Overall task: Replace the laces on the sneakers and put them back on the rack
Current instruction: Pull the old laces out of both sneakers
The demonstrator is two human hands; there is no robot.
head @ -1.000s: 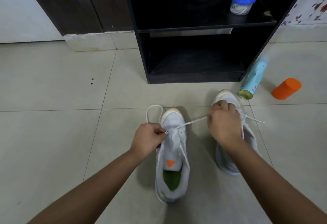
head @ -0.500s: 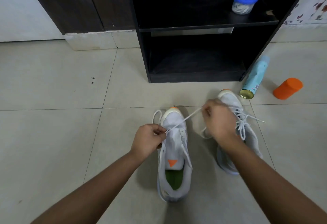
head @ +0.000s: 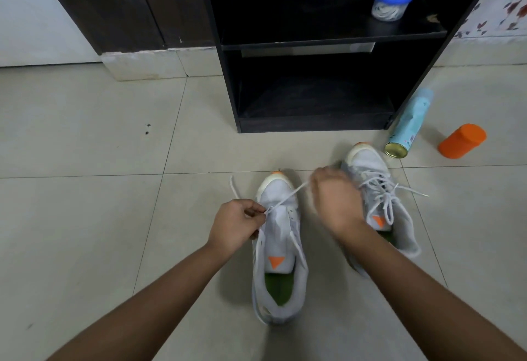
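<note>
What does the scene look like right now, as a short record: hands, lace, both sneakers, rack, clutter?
left hand: pinches the lace at the front eyelets of the near sneaker
right hand: blurred, seems to grip the lace's other stretch
lace: white, taut between the hands
near sneaker: on the floor, tongue bare, mostly unlaced
far sneaker: to the right, laced, ends loose
rack: black, behind both sneakers
jar: blue lid, on the upper shelf
clutter: spray can and orange container right of the rack
</note>
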